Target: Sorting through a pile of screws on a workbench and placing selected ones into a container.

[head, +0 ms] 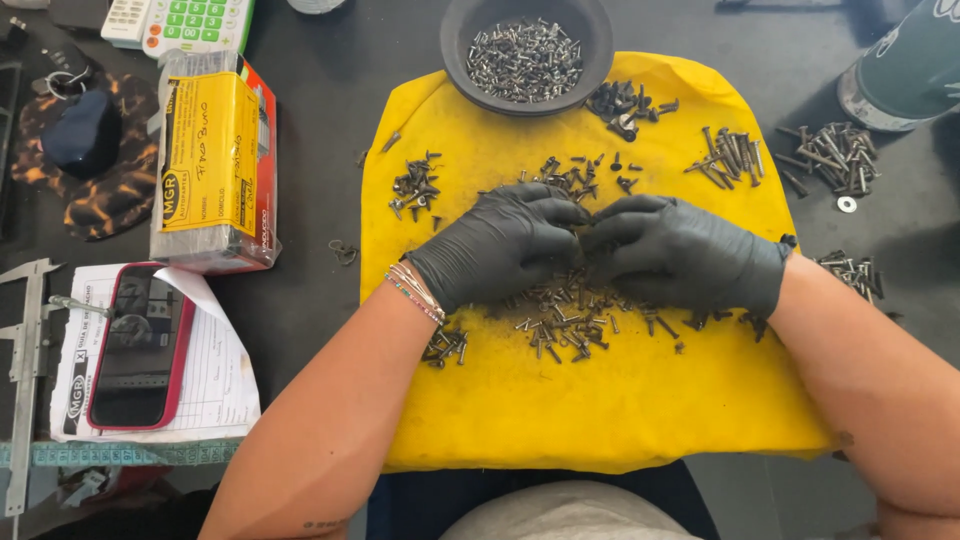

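At the far left edge of the dark bench [320, 300] lies a steel caliper [25, 380], and just right of it a phone in a red case [140, 345] rests face up on a printed paper sheet [215, 385]. Above the phone stands a clear-wrapped packet with a yellow label [215, 160], and beyond that, at the top edge, sits a white and green calculator [185, 22]. Right of the packet a yellow cloth [600, 410] covers the middle of the bench, strewn with sorted clusters of small dark screws; one such cluster [415, 188] sits near its upper left. The left hand [500, 245], in a black glove with beaded bracelets [415, 293] at the wrist, lies over the cloth's centre, its fingertips curled in to a narrow grip that meets the other hand's; whatever small piece is pinched there is too tiny to make out. Under and just below both hands spreads the loose screw pile [565, 325]. Above them, at the cloth's top edge, a dark round bowl [527, 55] holds many shiny screws. The right hand [690, 250], also black-gloved, mirrors the first, its grip likewise narrow with fingertips touching the left's. Further right, off the cloth, more long screws [835, 155] lie beside a grey-green cylinder [905, 65].
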